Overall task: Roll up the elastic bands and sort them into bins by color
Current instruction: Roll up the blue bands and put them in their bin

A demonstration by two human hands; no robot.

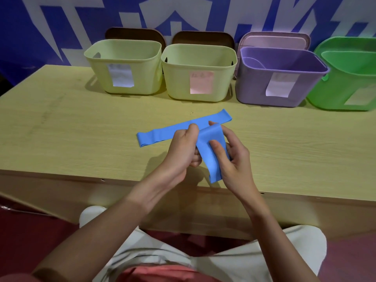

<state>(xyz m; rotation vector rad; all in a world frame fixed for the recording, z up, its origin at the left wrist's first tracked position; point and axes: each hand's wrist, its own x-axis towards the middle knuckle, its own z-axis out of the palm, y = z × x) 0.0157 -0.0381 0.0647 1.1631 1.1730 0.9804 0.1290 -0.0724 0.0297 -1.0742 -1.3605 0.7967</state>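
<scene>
both hands, left hand [184, 147] and right hand [230, 159], pinch one blue band [210, 157] not yet rolled, another flat band [162, 133] waits at 11 o'clock on the counter [81, 129], bins look empty.

A light wooden table [81, 127] is set against a blue wall [24, 37] marked with large white characters; a dark red floor [30, 237] is seen below.

Nothing can be read: beyond the hands, each plastic bin carries a paper label [121, 75] with writing too faint to make out, and the blue wall banner [183, 15] behind them shows only cropped parts of large white characters.
</scene>
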